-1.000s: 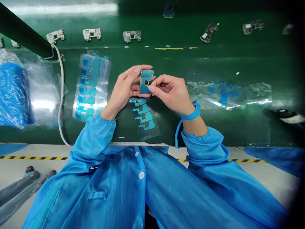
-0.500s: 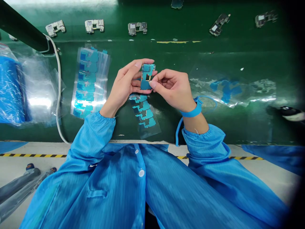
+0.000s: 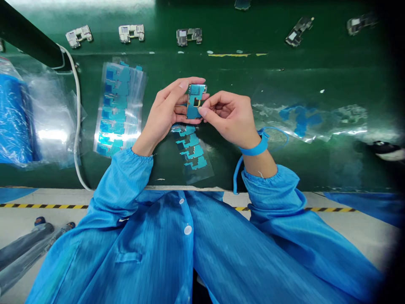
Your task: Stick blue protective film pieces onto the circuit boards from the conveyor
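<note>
My left hand (image 3: pixel 172 103) holds a small circuit board (image 3: pixel 193 110) upright by its edges, fingers curled behind it and thumb along the side. Blue film covers most of the board's face around a square cutout. My right hand (image 3: pixel 229 116), wearing a blue wrist strap (image 3: pixel 255 147), pinches the board's lower right edge between thumb and forefinger; the exact contact is partly hidden. Just below the hands lies a clear sheet with several blue cut film pieces (image 3: pixel 195 151). Left of my left hand is a larger sheet of blue film pieces (image 3: pixel 117 107).
Several circuit boards (image 3: pixel 189 37) lie in a row along the far green surface. A plastic-wrapped blue bundle (image 3: pixel 14 120) and a white cable (image 3: pixel 76 114) are at the left. Clear plastic with blue film (image 3: pixel 300 120) lies right. A dark post (image 3: pixel 34 36) slants in at upper left.
The row of boards on the far surface has shifted a little to the right. My hands and the board they hold have barely moved.
</note>
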